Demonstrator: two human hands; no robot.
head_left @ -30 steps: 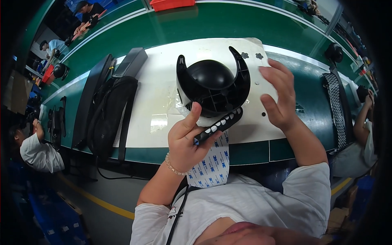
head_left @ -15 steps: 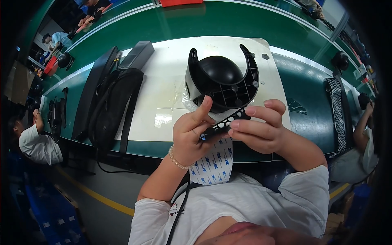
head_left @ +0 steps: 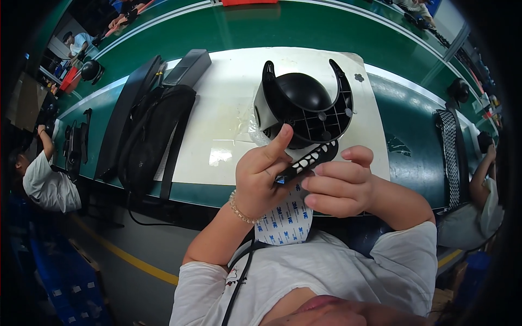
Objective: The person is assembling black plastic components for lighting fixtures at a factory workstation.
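Note:
My left hand (head_left: 262, 179) is closed on a curved black strip (head_left: 319, 155) dotted with white pads, its thumb raised. The strip slants up to the right and its far end is free of my fingers. My right hand (head_left: 345, 185) is beside the strip, fingers bent with the little finger lifted; its thumb is hidden, so whatever it pinches cannot be made out. Below both hands hangs a white backing sheet (head_left: 285, 224) with blue print; its upper end is hidden. Just beyond stands a glossy black shell (head_left: 304, 92) with two upright horns and a ribbed underside.
A white board (head_left: 223, 117) covers part of the green bench (head_left: 410, 108). At left lie a black fabric bag (head_left: 155, 138) and a grey box (head_left: 187, 68). A checkered strap (head_left: 448, 155) lies at right. Other people work on both sides and across the bench.
My right hand has come off the far end of the strip, baring more white pads. The strip is tilted more steeply. The view has shifted slightly.

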